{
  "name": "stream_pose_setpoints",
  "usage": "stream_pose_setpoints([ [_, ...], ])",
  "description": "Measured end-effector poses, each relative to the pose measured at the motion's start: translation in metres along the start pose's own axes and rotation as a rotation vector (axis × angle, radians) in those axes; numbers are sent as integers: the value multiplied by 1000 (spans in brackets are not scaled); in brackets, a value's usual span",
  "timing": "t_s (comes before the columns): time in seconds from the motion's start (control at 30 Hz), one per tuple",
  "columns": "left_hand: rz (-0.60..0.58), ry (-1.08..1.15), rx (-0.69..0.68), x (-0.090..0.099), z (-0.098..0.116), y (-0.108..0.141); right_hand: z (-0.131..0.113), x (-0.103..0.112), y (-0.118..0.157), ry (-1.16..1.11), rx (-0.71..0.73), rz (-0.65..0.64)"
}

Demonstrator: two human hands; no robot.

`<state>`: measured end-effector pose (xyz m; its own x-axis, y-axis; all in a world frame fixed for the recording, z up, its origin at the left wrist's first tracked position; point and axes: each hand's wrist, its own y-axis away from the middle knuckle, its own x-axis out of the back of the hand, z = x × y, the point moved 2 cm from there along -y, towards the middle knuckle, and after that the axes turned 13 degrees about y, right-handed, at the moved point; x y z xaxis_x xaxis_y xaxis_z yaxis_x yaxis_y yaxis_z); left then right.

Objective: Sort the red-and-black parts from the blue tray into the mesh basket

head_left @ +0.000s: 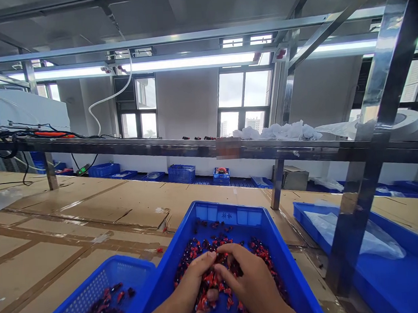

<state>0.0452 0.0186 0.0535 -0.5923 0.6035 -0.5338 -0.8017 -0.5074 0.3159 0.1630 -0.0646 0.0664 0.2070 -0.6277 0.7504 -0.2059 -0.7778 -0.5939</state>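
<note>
A: What do we see first?

B: The bench [98, 190], topped with taped cardboard, and the steel rack [142, 149] above it.

A: And nearer us?

B: A deep blue bin [288, 260] straight ahead, a blue tray [391, 289] to its right with clear plastic film [360, 237] in it, and a smaller blue basket [136, 272] just beside the bin on the left.

A: Can we read any writing?

B: We see two dark characters on the bin's far wall, too small for us to read surely.

A: How are the fingers?

B: Both hands are over the bin, nearly meeting. The left hand [191, 281] is curled into a cup around some red-and-black pieces [209, 281], its thumb laid along the top. The right hand [253, 275] has its index finger arched and its thumb a little apart from it, the tips close to the left thumb; we cannot tell whether it grips a piece.

A: Where are the other pieces?

B: Scattered over the bin's floor, with a small heap in the basket.
</note>
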Motion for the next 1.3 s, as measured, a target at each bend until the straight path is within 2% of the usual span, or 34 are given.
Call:
stream_pose_setpoints([
  [0.1,-111,81,-26,2,0,-4,3,0,-2,-157,-154,-9],
  [0.17,-145,104,-29,4,-1,-6,3,-1,-3,-206,-166,6],
  [0.23,-151,97,-20,5,-2,-7,3,-1,-3,-224,-119,28],
  [0.37,-30,73,68,9,-5,-6,1,2,-1,-154,52,58],
  [0.5,111,6,194,15,-10,-9,-2,7,1,-110,100,101],
  [0.57,135,22,209,16,-10,-10,0,9,0,-204,11,110],
  [0.6,130,50,195,16,-9,-10,2,8,-1,-306,-82,101],
  [0.73,76,136,146,15,-6,-8,17,-7,-3,-1028,-551,-80],
  [0.8,70,106,140,16,-5,-8,21,-14,-3,-1293,-641,-150],
  [0.83,64,88,126,16,-5,-8,22,-17,-4,-1339,-648,-175],
  [0.87,60,70,112,16,-5,-9,21,-18,-4,-1323,-646,-206],
  [0.93,66,31,92,16,-6,-10,18,-18,-4,-1148,-587,-288],
  [1.0,79,2,66,15,-6,-9,12,-14,-5,-850,-441,-311],
  [1.1,89,-9,-3,13,-4,-6,3,-4,-5,-459,-217,-276],
  [1.23,95,-10,-46,13,-3,-5,-3,1,-4,-326,-95,-304],
  [1.3,106,-22,-61,14,-3,-6,-4,1,-3,-270,-55,-278],
])
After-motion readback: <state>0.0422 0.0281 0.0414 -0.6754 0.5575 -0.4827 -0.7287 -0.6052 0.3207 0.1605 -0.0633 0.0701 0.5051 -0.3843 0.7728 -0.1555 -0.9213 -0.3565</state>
